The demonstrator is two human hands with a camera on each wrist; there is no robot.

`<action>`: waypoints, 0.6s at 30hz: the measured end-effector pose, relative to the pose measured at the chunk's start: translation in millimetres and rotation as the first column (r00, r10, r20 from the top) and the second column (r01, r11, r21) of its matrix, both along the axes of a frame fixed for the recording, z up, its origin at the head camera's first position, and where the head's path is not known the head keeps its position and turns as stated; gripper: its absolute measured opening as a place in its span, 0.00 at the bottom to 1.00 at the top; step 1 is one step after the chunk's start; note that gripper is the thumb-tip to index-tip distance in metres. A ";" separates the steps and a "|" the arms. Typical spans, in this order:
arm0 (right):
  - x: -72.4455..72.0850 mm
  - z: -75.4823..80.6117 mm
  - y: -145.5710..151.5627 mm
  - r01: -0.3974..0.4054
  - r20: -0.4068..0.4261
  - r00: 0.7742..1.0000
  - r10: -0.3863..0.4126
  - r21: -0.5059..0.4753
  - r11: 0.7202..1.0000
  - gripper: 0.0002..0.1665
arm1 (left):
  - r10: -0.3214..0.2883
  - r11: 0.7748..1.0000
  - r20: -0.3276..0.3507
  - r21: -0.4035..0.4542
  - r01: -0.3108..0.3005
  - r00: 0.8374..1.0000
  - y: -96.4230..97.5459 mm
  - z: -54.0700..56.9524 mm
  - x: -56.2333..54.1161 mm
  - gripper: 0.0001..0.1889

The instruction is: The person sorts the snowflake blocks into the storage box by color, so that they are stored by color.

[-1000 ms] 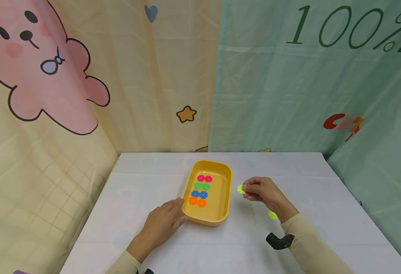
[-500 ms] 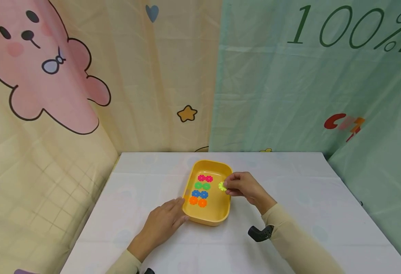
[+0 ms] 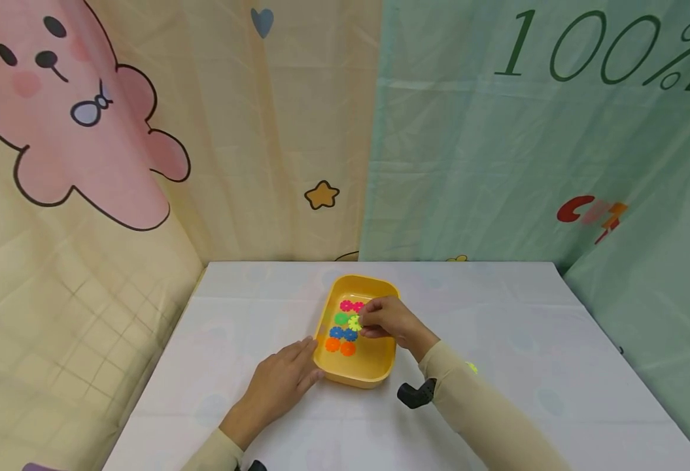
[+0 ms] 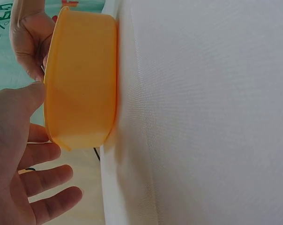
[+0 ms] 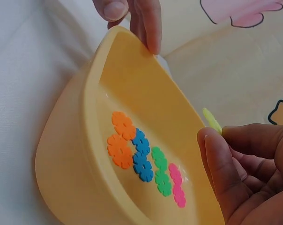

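Note:
A yellow plastic tray [image 3: 374,358] holds flower-shaped plastic discs laid in pairs: orange discs [image 5: 123,125], blue discs [image 5: 142,168], green discs [image 5: 163,183] and pink discs [image 5: 179,196]. Between thumb and index finger my right hand [image 3: 390,320] pinches a yellow flower-shaped disc [image 3: 354,323]. It is held over the tray, overlapping one green disc in the head view. My left hand [image 3: 280,383] rests at the near left corner of the tray, its thumb and fingers loosely extended at the rim; several fingers hang free in the left wrist view.
Another yellow disc [image 3: 472,367] lies on the white-covered table [image 3: 250,301], partly hidden by the right sleeve [image 3: 474,399]. Printed curtains [image 3: 468,163] hang behind the table. A black wrist device [image 3: 416,394] projects from the right forearm.
My right hand has carried the yellow disc leftward from beside the tray to above it. My left hand and the tray have stayed in place.

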State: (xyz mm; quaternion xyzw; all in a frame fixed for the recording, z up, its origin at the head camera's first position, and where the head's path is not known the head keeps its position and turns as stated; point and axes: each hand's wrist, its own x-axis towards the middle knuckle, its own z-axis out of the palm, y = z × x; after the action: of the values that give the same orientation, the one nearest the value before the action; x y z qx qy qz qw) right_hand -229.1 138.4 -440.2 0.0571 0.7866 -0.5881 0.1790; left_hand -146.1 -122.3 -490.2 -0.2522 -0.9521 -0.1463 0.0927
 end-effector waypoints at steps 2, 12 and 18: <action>-1.4 -0.9 -4.8 -0.002 0.002 1.000 0.002 0.001 1.000 0.07 | -0.001 1.000 -0.001 0.004 0.001 1.000 0.1 0.1 0.1 0.34; -4.6 -10.7 -25.5 -0.034 0.021 0.999 0.034 0.022 0.999 0.05 | -0.005 1.000 -0.019 -0.002 0.005 1.000 -0.3 -0.3 -0.7 0.34; -2.3 -17.4 -35.7 -0.066 0.015 0.998 0.066 0.032 0.997 0.05 | -0.011 1.000 -0.020 0.009 0.011 1.000 -0.5 -0.2 0.0 0.34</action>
State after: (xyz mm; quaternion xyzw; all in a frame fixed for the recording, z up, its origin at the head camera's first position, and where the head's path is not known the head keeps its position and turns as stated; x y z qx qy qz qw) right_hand -231.4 102.7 -457.6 0.0381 0.7963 -0.5685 0.2030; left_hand -146.1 -122.8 -490.5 -0.2582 -0.9491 -0.1487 0.1025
